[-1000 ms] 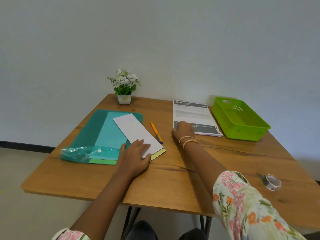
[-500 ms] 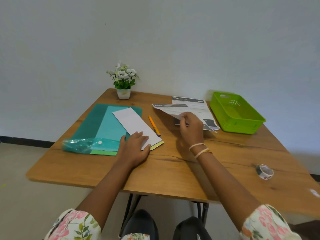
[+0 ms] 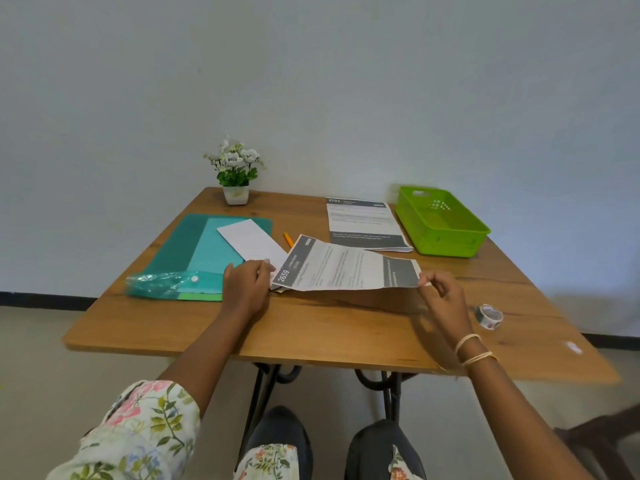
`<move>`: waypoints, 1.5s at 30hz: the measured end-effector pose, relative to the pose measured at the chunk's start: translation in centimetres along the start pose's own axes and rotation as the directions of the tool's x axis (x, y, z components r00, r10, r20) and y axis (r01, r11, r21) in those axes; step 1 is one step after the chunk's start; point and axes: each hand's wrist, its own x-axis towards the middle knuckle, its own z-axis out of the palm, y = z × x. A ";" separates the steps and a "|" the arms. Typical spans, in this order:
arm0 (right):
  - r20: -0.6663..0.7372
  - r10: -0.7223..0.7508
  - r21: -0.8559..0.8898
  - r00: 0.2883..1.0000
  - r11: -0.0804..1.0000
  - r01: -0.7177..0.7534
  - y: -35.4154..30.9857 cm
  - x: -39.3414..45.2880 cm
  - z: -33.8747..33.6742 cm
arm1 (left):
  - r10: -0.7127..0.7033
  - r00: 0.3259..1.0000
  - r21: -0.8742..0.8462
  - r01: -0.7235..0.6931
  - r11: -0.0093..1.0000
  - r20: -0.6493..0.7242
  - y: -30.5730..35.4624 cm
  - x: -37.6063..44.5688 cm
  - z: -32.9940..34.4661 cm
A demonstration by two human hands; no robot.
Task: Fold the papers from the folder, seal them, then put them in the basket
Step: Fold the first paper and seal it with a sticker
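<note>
printed sheet [image 3: 349,268] held flat mid-table | paper stack [image 3: 363,220] beside green basket [image 3: 443,221] | teal folder [image 3: 194,258] left

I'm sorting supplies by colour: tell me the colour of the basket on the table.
Bright lime green basket, seen best in the head view.

Table [image 3: 329,323]: wooden, mid-frame.
Left: teal folder [image 3: 183,251].
Back: flower pot [image 3: 236,195], printed sheet [image 3: 363,223], green basket [image 3: 446,237].
Centre: orange pen [image 3: 288,239].
Right: tape roll [image 3: 489,317].

Both hands, left hand [image 3: 246,285] and right hand [image 3: 440,299], pinch a printed paper [image 3: 346,268] above the table [image 3: 329,327].
</note>
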 end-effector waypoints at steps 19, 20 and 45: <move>0.222 0.084 -0.634 0.971 0.769 0.079 -4.0 -1.4 9.8 | 0.214 0.976 0.156 -0.219 0.963 0.051 2.9 -3.1 2.6; 0.322 0.077 -0.651 0.943 0.742 0.162 -4.2 -1.4 11.0 | 0.261 0.963 0.177 -0.270 0.947 0.072 2.8 -3.2 2.6; 0.360 0.126 -0.726 0.924 0.660 0.193 0.8 -1.0 6.0 | 0.310 0.879 -0.139 -0.278 0.951 0.361 7.1 -5.7 4.3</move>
